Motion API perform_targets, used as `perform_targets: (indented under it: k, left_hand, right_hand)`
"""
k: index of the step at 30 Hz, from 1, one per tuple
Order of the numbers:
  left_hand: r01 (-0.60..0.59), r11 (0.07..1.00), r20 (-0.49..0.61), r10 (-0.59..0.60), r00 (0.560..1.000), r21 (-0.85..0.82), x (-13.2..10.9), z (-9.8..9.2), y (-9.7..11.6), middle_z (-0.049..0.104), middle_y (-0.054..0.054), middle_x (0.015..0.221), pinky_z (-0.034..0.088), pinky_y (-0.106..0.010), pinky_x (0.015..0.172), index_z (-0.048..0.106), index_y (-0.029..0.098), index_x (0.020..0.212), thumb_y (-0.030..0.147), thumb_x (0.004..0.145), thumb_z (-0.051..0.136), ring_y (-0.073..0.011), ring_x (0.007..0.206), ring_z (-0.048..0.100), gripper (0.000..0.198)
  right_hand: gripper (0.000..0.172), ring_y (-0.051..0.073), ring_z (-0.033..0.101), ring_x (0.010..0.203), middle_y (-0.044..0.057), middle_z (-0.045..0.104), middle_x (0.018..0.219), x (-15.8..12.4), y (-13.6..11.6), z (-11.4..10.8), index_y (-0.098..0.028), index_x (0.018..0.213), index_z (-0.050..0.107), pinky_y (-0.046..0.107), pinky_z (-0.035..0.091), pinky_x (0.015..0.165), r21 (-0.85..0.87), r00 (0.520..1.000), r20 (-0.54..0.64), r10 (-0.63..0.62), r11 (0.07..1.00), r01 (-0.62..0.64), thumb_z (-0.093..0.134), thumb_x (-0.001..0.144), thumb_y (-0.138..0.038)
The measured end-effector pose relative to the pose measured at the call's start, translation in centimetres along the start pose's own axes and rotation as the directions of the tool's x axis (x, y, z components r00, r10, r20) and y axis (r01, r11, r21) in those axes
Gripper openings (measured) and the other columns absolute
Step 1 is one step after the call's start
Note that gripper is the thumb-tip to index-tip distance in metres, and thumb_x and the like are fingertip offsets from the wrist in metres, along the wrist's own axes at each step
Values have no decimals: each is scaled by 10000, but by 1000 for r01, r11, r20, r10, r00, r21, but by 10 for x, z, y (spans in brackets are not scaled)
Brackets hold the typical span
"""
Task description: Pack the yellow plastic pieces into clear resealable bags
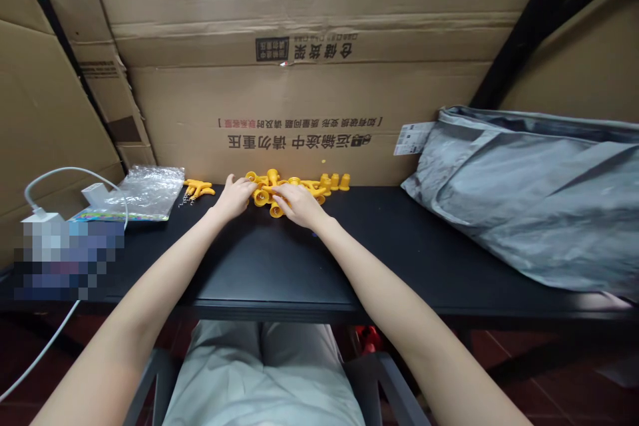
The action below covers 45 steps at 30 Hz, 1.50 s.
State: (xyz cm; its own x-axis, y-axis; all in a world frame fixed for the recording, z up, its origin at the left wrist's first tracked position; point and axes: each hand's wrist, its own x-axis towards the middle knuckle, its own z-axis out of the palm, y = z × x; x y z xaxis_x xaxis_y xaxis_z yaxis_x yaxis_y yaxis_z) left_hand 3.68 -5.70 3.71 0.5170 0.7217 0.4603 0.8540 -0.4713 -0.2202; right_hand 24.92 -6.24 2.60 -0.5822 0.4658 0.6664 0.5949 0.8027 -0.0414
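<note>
A pile of yellow plastic pieces (272, 178), some cup-shaped, lies at the back of the black table. My left hand (235, 196) is at the pile's left side, its fingertips against a yellow piece. My right hand (299, 204) reaches over the pile's right part, fingers bent onto the pieces. Whether either hand grips a piece is too small to make out. Several small yellow cups (344, 182) stand upright to the right of the pile. Left of my left hand lie yellow branched pieces (200, 188) with small metal bits (188, 198) beside them.
A clear plastic bag (150, 190), a white charger (47, 226) with a cable and a blurred-out item (70, 259) are on the left. A large grey bag (529, 200) fills the right side. Cardboard (299, 93) stands behind the black table (269, 273).
</note>
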Motion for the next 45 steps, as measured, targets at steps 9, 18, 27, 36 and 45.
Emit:
perform_targets:
  k: [9,18,27,36,45]
  left_hand:
    - [41,996,-160,-27,987,84,4,-26,34,646,-108,922,282,-492,1000,624,173,905,100,864,378,-273,1059,539,260]
    - [115,992,-232,-122,965,-45,-12,-16,29,529,-87,1314,254,-486,1024,637,270,1060,212,885,453,-269,1235,427,261]
    - [239,963,-144,-256,956,-125,-16,-6,18,637,-72,1037,435,-281,770,559,228,1218,262,882,458,-193,888,615,353]
    - [283,928,-147,-324,935,-244,-19,0,22,663,-34,1008,445,-231,709,582,236,1163,311,845,517,-168,868,632,333]
    - [301,926,-162,-341,926,-226,-20,-5,25,675,-37,977,436,-223,689,599,236,1140,321,839,533,-163,847,633,319]
  right_hand:
    - [403,264,583,1036,143,660,1106,0,-2,2,-145,1168,571,406,386,894,2,995,2,97,995,-97,443,915,-432]
    - [267,249,571,996,140,658,1081,1,1,6,-145,1115,559,378,356,851,-60,996,12,84,995,-83,469,903,-280]
    - [289,249,559,1004,142,643,1122,0,0,6,-145,1168,541,374,315,856,-161,997,-4,72,984,-72,454,920,-266]
    - [222,242,542,959,113,656,1059,5,-9,-1,-170,1029,597,411,269,898,-322,998,9,66,945,-59,414,906,-146]
    - [257,244,541,991,127,649,1066,4,-7,3,-162,1092,582,411,273,913,-292,999,5,50,955,-46,402,911,-182]
